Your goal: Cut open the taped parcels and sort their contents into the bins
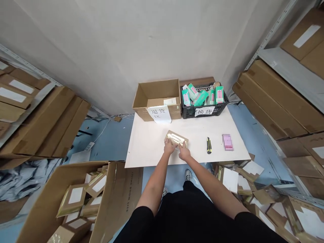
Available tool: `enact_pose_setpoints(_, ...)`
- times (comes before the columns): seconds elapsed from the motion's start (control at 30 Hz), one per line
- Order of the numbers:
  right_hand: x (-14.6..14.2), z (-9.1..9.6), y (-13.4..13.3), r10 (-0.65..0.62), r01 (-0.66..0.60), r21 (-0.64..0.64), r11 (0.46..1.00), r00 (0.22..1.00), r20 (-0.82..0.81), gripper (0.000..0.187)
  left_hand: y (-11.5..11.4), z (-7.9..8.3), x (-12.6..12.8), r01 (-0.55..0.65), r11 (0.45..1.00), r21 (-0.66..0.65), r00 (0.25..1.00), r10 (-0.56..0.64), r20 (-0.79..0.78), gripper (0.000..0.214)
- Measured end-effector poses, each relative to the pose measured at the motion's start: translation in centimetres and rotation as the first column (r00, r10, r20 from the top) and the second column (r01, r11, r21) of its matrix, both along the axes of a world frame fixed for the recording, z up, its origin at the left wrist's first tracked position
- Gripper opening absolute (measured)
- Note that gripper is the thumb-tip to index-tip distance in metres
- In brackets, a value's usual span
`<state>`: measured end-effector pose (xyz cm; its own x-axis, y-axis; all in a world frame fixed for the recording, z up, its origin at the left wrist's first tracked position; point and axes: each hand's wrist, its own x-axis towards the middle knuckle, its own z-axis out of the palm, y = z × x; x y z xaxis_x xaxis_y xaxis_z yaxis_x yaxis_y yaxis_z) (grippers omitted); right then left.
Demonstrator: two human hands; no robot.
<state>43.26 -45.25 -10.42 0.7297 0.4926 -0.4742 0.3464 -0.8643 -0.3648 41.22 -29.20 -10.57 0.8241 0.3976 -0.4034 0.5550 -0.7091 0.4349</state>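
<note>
A small brown cardboard box (177, 136) lies on the white table, its upper face shiny with clear tape. My left hand (169, 147) grips its near left part, fingers bent over the edge. Close beside it, my right hand (184, 151) holds the near right part, with the thumb and fingers against the cardboard. The box's near side is partly hidden by both hands. To the right of the box lies a yellow and black utility knife (209, 145), apart from my hands.
Behind stand an open carton (143, 109) with a paper sign and a black crate (188, 112) of green-and-pink boxes. A blurred pink item (227, 142) lies at the table's right. Parcels fill a large carton (121, 199) at left and pile up (255, 199) at right. Loaded shelves flank both sides.
</note>
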Motion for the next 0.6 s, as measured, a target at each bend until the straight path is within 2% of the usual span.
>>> enact_pose_setpoints(0.1, 1.6, 0.5, -1.8, 0.106, -0.105, 0.112, 0.988, 0.994, -0.001, 0.079, -0.2, -0.4, 0.6, -0.013, 1.0, 0.007, 0.994, 0.014, -0.105, 0.116)
enact_pose_setpoints(0.17, 2.9, 0.8, -3.8, 0.135, -0.137, 0.197, 0.971, 0.991, 0.025, 0.072, 1.1, -0.1, 1.1, 0.061, 0.998, 0.015, 0.989, -0.059, -0.135, 0.12)
enact_pose_setpoints(0.23, 4.3, 0.8, -6.2, 0.089, -0.108, 0.253, 0.961, 0.992, 0.085, 0.069, 3.3, 0.6, 1.6, 0.181, 0.983, 0.027, 0.971, -0.175, -0.161, 0.119)
enact_pose_setpoints(0.3, 5.7, 0.3, -9.1, -0.011, -0.029, 0.262, 0.965, 0.989, 0.15, 0.067, 5.9, 1.3, 2.2, 0.31, 0.95, 0.034, 0.927, -0.294, -0.233, 0.118)
enact_pose_setpoints(0.4, 8.0, -1.2, -14.0, -0.223, 0.187, 0.206, 0.961, 0.96, 0.172, 0.066, 8.9, 1.7, 3.2, 0.42, 0.903, 0.085, 0.87, -0.374, -0.321, 0.115)
enact_pose_setpoints(0.5, 10.0, -3.9, -18.3, -0.441, 0.435, 0.083, 0.897, 0.893, 0.086, 0.061, 10.0, 1.3, 3.8, 0.459, 0.883, 0.096, 0.852, -0.406, -0.331, 0.11)
enact_pose_setpoints(0.6, 11.3, -7.0, -20.3, -0.571, 0.569, -0.067, 0.82, 0.821, -0.007, 0.06, 9.9, 0.8, 3.5, 0.443, 0.892, 0.088, 0.854, -0.39, -0.344, 0.109)
